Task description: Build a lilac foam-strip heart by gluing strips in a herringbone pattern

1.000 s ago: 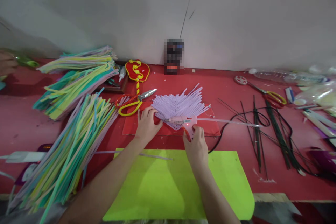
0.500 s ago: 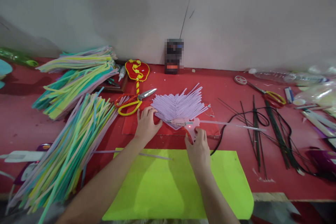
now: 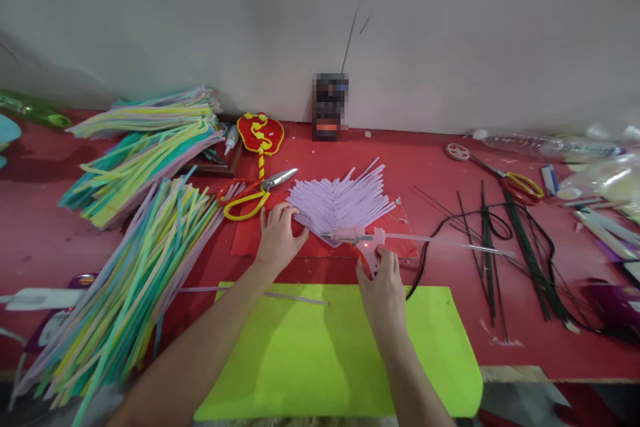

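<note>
My right hand (image 3: 386, 293) is closed around the handle of a pink hot glue gun (image 3: 367, 247). A clear glue stick (image 3: 440, 241) sticks out of its back. The nozzle points left, over the lower part of a lavender leaf shape made of pipe cleaners (image 3: 345, 197). This lies on a red sheet (image 3: 250, 243). Fingers spread, my left hand (image 3: 277, 237) rests at the lower left edge of the leaf shape, thumb apart from the fingertips. One loose lavender pipe cleaner (image 3: 295, 297) lies across the lime-green mat (image 3: 300, 360) below my hands.
Bundles of coloured pipe cleaners (image 3: 135, 280) fill the left side. Yellow-and-red-handled scissors (image 3: 250, 200) lie beside a red fan-shaped piece (image 3: 261, 133). Right are dark green wires (image 3: 490, 253), a black cord (image 3: 425, 253), more scissors (image 3: 523, 187) and plastic bottles (image 3: 540, 145). A pixelated phone-like object (image 3: 330, 107) leans on the wall.
My right hand has drawn the glue gun a little rightward and down along the leaf shape's lower edge. My left hand stays put. A hand at the far left has gone out of view.
</note>
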`<state>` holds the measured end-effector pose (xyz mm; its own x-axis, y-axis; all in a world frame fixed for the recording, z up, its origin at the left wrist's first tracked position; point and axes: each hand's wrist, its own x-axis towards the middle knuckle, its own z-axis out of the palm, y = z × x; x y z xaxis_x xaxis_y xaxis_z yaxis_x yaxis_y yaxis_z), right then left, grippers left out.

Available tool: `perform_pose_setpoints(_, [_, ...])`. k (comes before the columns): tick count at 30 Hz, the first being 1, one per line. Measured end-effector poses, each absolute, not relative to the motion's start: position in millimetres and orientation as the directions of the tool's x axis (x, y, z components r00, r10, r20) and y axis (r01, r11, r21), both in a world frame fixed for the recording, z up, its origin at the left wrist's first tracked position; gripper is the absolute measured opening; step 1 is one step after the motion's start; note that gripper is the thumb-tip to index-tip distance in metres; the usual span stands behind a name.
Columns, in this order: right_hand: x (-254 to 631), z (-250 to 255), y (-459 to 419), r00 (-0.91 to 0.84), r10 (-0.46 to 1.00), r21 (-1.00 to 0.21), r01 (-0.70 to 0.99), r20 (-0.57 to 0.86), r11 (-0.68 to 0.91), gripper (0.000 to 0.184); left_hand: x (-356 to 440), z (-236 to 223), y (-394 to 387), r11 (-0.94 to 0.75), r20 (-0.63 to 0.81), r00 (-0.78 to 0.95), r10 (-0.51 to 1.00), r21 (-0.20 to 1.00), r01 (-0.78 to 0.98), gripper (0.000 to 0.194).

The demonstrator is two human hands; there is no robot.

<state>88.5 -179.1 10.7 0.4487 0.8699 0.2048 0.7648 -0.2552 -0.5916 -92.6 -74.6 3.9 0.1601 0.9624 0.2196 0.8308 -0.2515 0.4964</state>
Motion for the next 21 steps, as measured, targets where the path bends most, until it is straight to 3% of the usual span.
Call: perform_pose_setpoints(21, [96.2, 10.8, -192.9, 0.487, 0.858, -0.579, 0.752, 0.165, -0.315, 0.029, -93.0, 2.8, -74.1, -0.256, 0.221, 0.163, 0.962, 0.503, 0.826, 0.032])
